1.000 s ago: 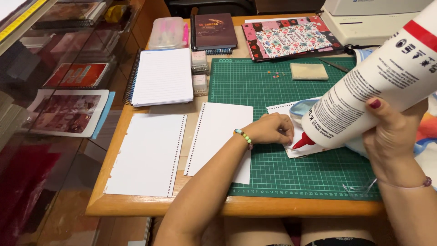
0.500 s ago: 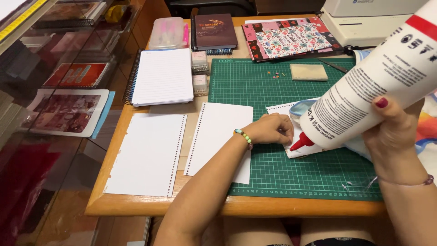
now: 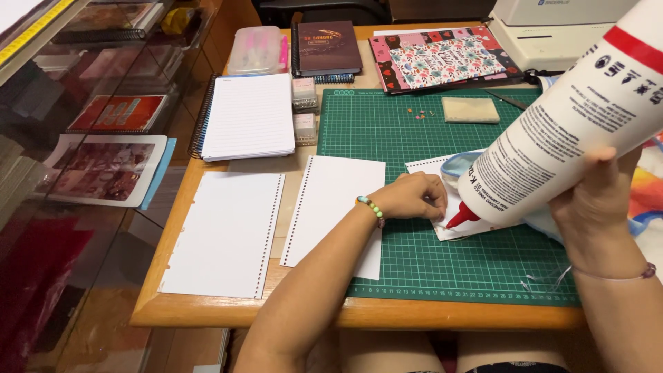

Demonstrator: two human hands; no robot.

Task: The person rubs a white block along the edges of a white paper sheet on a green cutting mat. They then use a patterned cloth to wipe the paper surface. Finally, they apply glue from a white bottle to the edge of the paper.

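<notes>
Under the glue bottle [image 3: 552,131] gripped by the right hand [image 3: 597,207], left hand [image 3: 411,197] pins half-hidden paper [image 3: 431,166]

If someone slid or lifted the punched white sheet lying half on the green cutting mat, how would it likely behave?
The punched white sheet looks like thin single paper, so it would probably flop and bend if lifted by one edge. It seems very light and could slide easily across the green cutting mat. The row of holes down its left edge may tear if pulled there.
</notes>
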